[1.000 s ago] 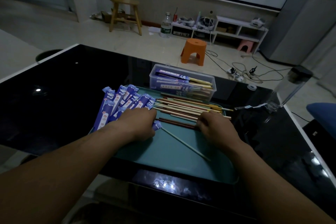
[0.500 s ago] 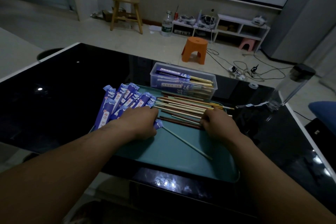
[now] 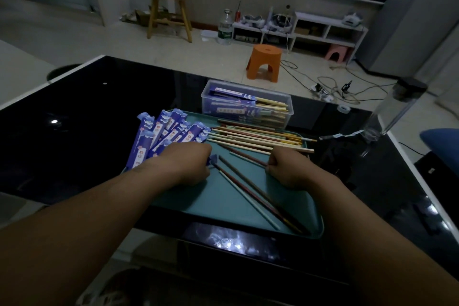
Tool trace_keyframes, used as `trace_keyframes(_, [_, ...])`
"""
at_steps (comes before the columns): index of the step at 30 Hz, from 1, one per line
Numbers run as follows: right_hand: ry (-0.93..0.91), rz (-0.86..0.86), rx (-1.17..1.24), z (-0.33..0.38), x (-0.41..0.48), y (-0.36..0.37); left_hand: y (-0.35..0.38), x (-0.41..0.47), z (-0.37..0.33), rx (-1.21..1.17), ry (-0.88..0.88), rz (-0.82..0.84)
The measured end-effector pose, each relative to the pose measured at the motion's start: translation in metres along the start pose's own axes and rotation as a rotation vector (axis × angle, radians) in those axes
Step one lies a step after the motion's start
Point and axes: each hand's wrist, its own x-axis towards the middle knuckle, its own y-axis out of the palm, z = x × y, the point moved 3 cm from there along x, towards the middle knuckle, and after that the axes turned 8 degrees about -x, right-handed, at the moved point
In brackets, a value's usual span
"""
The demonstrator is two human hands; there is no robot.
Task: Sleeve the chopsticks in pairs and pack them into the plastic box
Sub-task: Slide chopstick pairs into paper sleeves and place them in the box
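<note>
The left hand (image 3: 188, 165) lies knuckles-up on a teal tray (image 3: 198, 208), fingers curled over a purple sleeve (image 3: 213, 159) whose end pokes out on the thumb side; three sticks (image 3: 250, 192), one pale, one red, one dark, run slantwise from that sleeve end across the tray to its near right corner, though whether their tips sit inside the sleeve cannot be told. The right hand (image 3: 290, 169) rests well apart from the left, on the tray's right side, fingers curled tight and pinching the end of a red stick (image 3: 250, 156) that points away to the far left. Beyond both hands the loose sticks (image 3: 260, 138) lie in a heap across the tray's far edge, some tips jutting past its right rim; just left of them, touching the left hand's far side, the spare sleeves (image 3: 159, 131) fan out over the tray's far left corner. The clear box (image 3: 288, 107) stands on the black table (image 3: 87, 107) just behind the tray, lid off, sleeved pairs lying lengthwise inside; a clear bottle (image 3: 397, 109) stands near the table's right edge; an orange stool (image 3: 264, 62) sits on the floor beyond.
</note>
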Motion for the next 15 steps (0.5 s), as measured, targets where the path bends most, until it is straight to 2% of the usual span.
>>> trace_keyframes(6, [0.05, -0.187, 0.17, -0.008, -0.018, -0.015, -0.006, 0.003, 0.005, -0.13, -0.009, -0.059])
trace_keyframes(11, [-0.068, -0.034, 0.084, 0.027, -0.045, -0.012, -0.003, 0.001, 0.007, -0.168, 0.018, -0.062])
trace_keyframes(15, [-0.069, 0.079, 0.013, 0.05, -0.059, 0.002, -0.001, -0.002, 0.005, -0.186, 0.017, -0.017])
